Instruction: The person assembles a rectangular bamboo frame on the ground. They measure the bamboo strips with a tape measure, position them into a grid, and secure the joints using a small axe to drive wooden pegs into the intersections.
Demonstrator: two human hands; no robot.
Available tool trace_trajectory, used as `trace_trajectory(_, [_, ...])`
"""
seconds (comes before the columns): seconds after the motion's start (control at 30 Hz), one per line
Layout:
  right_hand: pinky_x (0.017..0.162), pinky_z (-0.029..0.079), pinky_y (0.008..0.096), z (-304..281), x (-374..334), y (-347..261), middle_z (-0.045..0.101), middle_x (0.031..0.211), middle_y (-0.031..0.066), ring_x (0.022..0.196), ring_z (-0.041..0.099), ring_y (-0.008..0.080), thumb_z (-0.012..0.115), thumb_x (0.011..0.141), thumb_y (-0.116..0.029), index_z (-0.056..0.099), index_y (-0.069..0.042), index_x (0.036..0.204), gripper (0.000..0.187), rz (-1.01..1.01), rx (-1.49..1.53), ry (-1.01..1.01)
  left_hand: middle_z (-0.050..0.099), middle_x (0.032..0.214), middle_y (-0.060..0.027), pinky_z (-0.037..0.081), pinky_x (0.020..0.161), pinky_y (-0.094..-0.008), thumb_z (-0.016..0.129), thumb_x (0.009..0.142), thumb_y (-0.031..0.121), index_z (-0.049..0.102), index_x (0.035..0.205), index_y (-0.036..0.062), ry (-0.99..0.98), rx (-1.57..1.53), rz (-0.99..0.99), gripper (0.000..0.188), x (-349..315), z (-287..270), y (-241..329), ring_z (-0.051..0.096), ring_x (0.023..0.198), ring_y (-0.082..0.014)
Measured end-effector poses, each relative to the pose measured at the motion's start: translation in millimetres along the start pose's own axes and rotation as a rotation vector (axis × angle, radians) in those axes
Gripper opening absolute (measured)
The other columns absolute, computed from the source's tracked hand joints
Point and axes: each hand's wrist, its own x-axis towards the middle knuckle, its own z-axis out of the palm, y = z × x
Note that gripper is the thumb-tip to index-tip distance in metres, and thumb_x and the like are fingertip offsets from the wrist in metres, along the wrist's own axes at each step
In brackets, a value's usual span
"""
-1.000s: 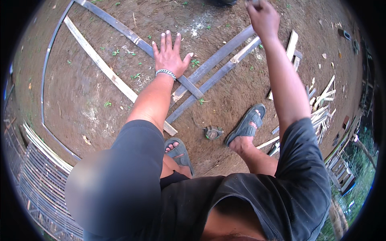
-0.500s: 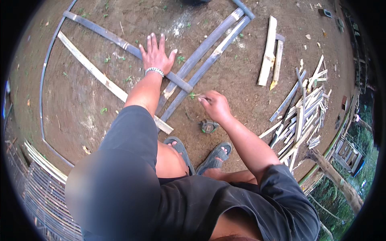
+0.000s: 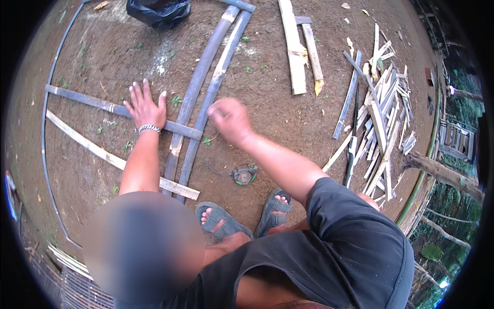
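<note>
Your left hand (image 3: 147,112) lay spread-fingered on cross slat (image 3: 82,98), already set over long slats (image 3: 194,82); right hand (image 3: 231,121) curled, couldn't tell contents or fastening. Strips (image 3: 380,121) lay heaped aside.

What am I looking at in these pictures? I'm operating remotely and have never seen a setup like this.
There is no machine here: these are a person's two bare hands. Every picture comes from one wide fisheye camera on the head, looking down, so straight edges bend near the rim.

The left hand lies flat, fingers spread, on a dark strip that crosses two longer dark strips. The right hand is blurred; I cannot tell whether it holds anything.

On the bare soil are also a small dark case, perhaps a tape measure, a pile of wood pieces at right and a black bag at the top.
</note>
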Motion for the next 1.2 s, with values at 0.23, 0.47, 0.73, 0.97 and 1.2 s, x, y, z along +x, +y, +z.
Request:
trace_trajectory(0.23, [0.099,0.049,0.0458,-198,129,167,0.073,0.103,0.0135,0.105,0.067,0.0346,0.071,0.089,-0.024,0.077,-0.012,0.100,0.017,0.357,-0.748,0.707,0.023,0.171,-0.0129,0.010,0.126,-0.0592,0.055,0.099,0.054,0.028,0.164,0.0202,0.066,-0.041,0.031,0.078,2,9,-1,0.017,0.159,-0.0301])
trace_trajectory(0.47, [0.091,0.053,0.0415,-230,150,204,0.078,0.105,0.0075,0.102,0.072,0.0258,0.073,0.090,-0.041,0.079,-0.020,0.103,0.026,0.702,-0.557,0.212,0.025,0.170,-0.0129,0.012,0.126,-0.0602,0.056,0.100,0.051,0.032,0.162,0.0195,0.084,-0.057,0.045,0.074,-1,13,-11,0.020,0.158,-0.0299])
trace_trajectory(0.73, [0.068,0.049,0.0329,-249,137,211,0.072,0.085,0.0029,0.071,0.060,0.0137,0.081,0.086,-0.022,0.074,-0.003,0.099,0.024,0.695,0.096,0.184,0.026,0.170,-0.0119,0.011,0.126,-0.0593,0.056,0.100,0.050,0.033,0.162,0.0195,0.069,-0.063,0.038,0.073,-1,9,-10,0.020,0.158,-0.0296])
trace_trajectory(0.97, [0.068,0.050,0.0329,-270,44,183,0.071,0.081,0.0049,0.071,0.062,0.0139,0.078,0.090,-0.024,0.073,-0.001,0.099,0.025,0.613,-0.098,0.429,0.025,0.170,-0.0117,0.011,0.126,-0.0592,0.055,0.100,0.051,0.032,0.162,0.0190,0.065,-0.058,0.025,0.073,0,7,-9,0.020,0.158,-0.0293])
trace_trajectory(1.2, [0.067,0.050,0.0305,-175,-67,106,0.067,0.078,0.0012,0.072,0.060,0.0106,0.078,0.089,-0.020,0.075,-0.004,0.091,0.017,0.609,0.151,0.195,0.026,0.169,-0.0118,0.013,0.126,-0.0595,0.054,0.099,0.052,0.032,0.162,0.0205,0.069,-0.047,0.021,0.074,1,8,-4,0.021,0.157,-0.0289])
